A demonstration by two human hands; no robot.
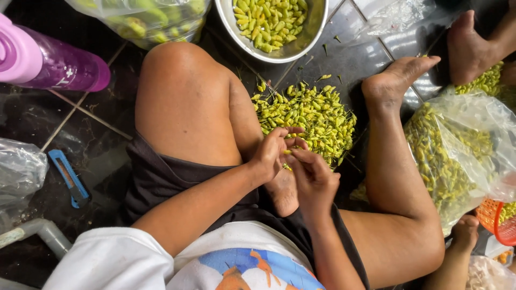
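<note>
left hand: fingers pinched on a small yellow-green chili pepper
right hand: pinching the same pepper, above the loose pile of green chilies on the dark tiled floor
risk: pepper may slip from fingertips, falling onto the lap
risk: stem could snap unevenly, tearing the pod

Floor: dark tile, glossy, pale grout lines.
Bowl: bare metal, dull sheen.
Bottle: purple plastic, smooth, translucent.
Bag: thin clear plastic, crinkled, shiny.
Chilies: waxy yellow-green skins, smooth.
Cutter: blue plastic, matt.
Basket: orange plastic mesh.
Shorts: dark cloth, matt.
</note>
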